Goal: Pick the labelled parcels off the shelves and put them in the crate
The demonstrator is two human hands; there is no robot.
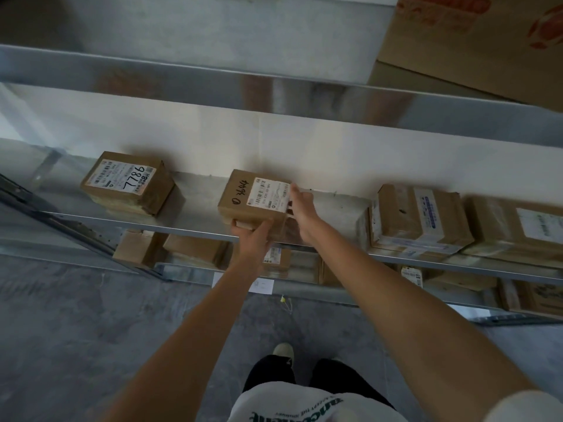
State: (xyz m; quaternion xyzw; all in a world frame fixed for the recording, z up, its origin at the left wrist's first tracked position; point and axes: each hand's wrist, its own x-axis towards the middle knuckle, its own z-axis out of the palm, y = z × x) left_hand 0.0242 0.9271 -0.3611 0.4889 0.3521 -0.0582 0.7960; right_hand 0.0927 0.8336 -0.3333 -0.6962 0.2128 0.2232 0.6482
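Note:
A small brown cardboard parcel [240, 194] with a white barcode label and black handwriting sits on the middle metal shelf [198, 193]. My left hand [251, 234] grips its near front edge, thumb on top and fingers under the front. My right hand [300, 205] holds its right side, fingers along the label's edge. A second labelled parcel [128, 182], marked 7786, stands to the left on the same shelf. No crate is in view.
Two larger taped parcels [420, 220] sit at the right of the shelf. More boxes [195, 249] fill the lower shelf. A big carton [475, 38] rests on the shelf above. Grey floor [76, 330] lies below, with my shoes near the bottom.

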